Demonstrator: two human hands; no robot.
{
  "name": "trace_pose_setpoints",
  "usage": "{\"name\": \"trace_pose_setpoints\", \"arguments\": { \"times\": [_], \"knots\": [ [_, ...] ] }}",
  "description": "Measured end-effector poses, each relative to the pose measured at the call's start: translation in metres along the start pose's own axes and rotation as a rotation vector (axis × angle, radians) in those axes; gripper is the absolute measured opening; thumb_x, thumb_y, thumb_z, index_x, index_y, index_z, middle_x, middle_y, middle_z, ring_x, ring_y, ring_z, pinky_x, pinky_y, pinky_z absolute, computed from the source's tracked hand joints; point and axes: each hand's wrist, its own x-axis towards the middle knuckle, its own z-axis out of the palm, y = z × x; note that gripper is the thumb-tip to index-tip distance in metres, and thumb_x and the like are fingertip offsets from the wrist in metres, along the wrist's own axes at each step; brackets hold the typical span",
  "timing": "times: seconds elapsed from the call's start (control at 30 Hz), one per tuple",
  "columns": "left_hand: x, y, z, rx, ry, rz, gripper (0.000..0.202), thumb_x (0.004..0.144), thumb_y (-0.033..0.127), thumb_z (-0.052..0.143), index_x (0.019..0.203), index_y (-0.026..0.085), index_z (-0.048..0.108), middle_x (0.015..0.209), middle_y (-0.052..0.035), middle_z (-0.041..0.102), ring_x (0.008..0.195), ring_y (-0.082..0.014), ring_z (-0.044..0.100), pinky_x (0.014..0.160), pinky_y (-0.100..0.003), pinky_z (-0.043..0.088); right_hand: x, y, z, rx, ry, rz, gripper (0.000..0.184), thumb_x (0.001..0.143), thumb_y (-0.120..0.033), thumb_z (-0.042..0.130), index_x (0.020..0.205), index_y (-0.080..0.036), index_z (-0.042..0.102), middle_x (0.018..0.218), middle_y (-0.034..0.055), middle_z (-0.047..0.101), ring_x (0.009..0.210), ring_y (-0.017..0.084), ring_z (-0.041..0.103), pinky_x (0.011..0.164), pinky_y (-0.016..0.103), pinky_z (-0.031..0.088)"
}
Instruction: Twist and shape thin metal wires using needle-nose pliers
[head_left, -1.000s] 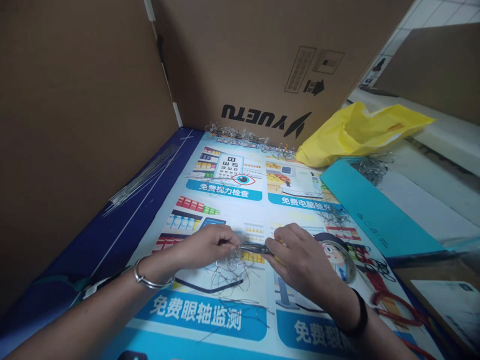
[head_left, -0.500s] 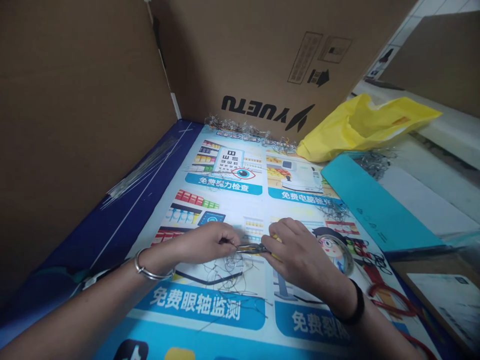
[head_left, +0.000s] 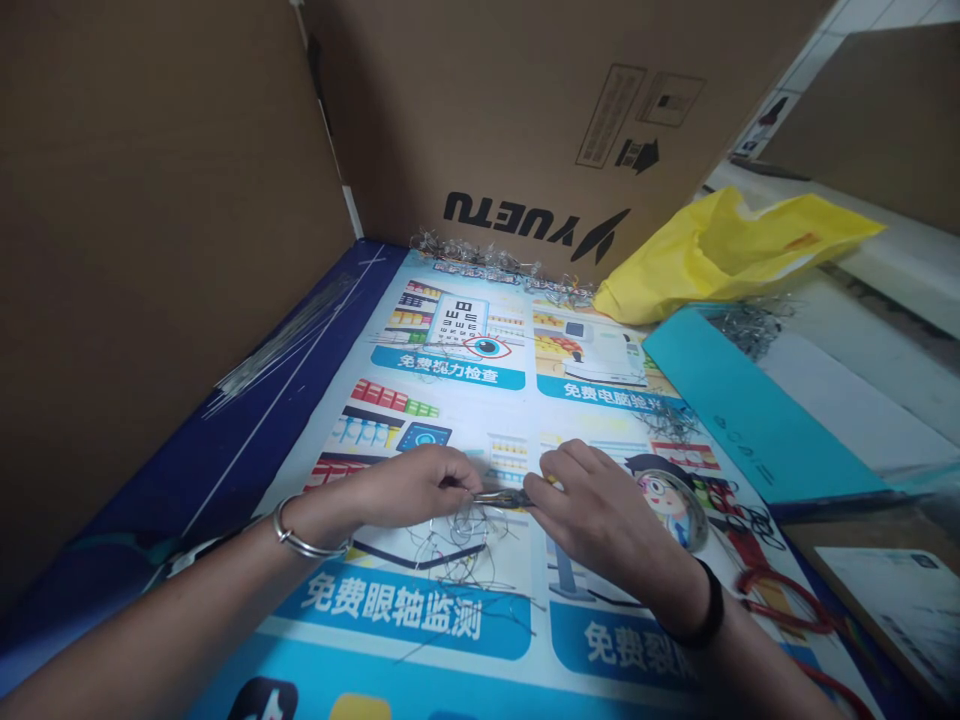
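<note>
My left hand (head_left: 429,484) is closed in a pinch at the tip of a pair of pliers (head_left: 501,498). Thin wire seems to be between its fingertips, though the fingers mostly cover it. Wrapped around the pliers' handles is my right hand (head_left: 589,505), with a little yellow of the grip showing. The metal jaws point left and touch or nearly touch the left fingertips. Just below both hands lies a loose tangle of thin wire pieces (head_left: 469,550) on a printed poster sheet (head_left: 420,655).
Cardboard walls (head_left: 517,120) stand left and behind. Wire bits (head_left: 502,262) line the back edge; straight wires (head_left: 281,345) lie left. On the right are a yellow bag (head_left: 720,255), a turquoise box (head_left: 750,410), a tape roll (head_left: 694,515) and red-handled scissors (head_left: 787,600).
The pliers' jaws look closer together now and slightly turned. My right hand has shifted a little; my left hand stays almost in place.
</note>
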Motion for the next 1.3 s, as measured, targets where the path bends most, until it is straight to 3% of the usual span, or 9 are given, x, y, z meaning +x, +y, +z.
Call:
{"name": "trace_pose_setpoints", "arguments": {
  "times": [0.4, 0.63, 0.8, 1.13, 1.3],
  "knots": [
    [-0.001, 0.000, -0.002, -0.034, 0.018, -0.033, 0.013, 0.078, 0.018, 0.045, 0.069, 0.015, 0.054, 0.071, 0.0015, 0.050, 0.063, -0.0100, 0.043, 0.057, -0.020, 0.033, -0.001, 0.001, 0.002, 0.050, 0.022, -0.007, 0.012, 0.086, -0.021, 0.051, 0.074, -0.020, 0.048, 0.075, 0.0026, 0.048, 0.074, 0.019, 0.038, 0.061, 0.033, 0.022],
    [-0.001, 0.000, -0.001, -0.062, 0.083, -0.071, 0.015, 0.079, 0.022, 0.045, 0.073, 0.016, 0.057, 0.067, 0.0021, 0.052, 0.059, -0.0093, 0.041, 0.054, -0.020, 0.032, -0.002, 0.002, 0.007, 0.134, 0.066, 0.030, 0.013, 0.085, -0.026, 0.055, 0.074, -0.019, 0.053, 0.075, 0.0033, 0.052, 0.076, 0.018, 0.041, 0.066, 0.031, 0.029],
    [-0.002, 0.001, -0.001, 0.006, 0.150, -0.054, 0.013, 0.076, 0.019, 0.045, 0.070, 0.016, 0.056, 0.068, 0.0021, 0.054, 0.063, -0.0100, 0.045, 0.057, -0.020, 0.033, -0.002, 0.003, 0.013, 0.167, 0.096, 0.058, 0.011, 0.084, -0.026, 0.056, 0.076, -0.018, 0.055, 0.075, 0.0035, 0.054, 0.076, 0.017, 0.044, 0.067, 0.029, 0.032],
    [-0.002, 0.003, 0.000, 0.104, 0.179, -0.023, 0.016, 0.074, 0.013, 0.042, 0.067, 0.016, 0.056, 0.066, 0.0026, 0.054, 0.062, -0.0096, 0.045, 0.056, -0.021, 0.031, -0.001, 0.003, 0.017, 0.293, 0.087, 0.080, 0.013, 0.086, -0.027, 0.053, 0.080, -0.017, 0.059, 0.075, 0.0043, 0.056, 0.077, 0.018, 0.047, 0.070, 0.029, 0.036],
    [-0.002, 0.003, 0.002, 0.143, 0.201, 0.013, 0.018, 0.074, 0.011, 0.041, 0.064, 0.016, 0.056, 0.065, 0.0022, 0.056, 0.060, -0.0094, 0.044, 0.055, -0.022, 0.030, 0.000, 0.003, 0.013, 0.250, 0.046, 0.079, 0.013, 0.085, -0.028, 0.054, 0.078, -0.017, 0.058, 0.076, 0.0047, 0.055, 0.078, 0.019, 0.045, 0.070, 0.031, 0.034]
  ]
}}
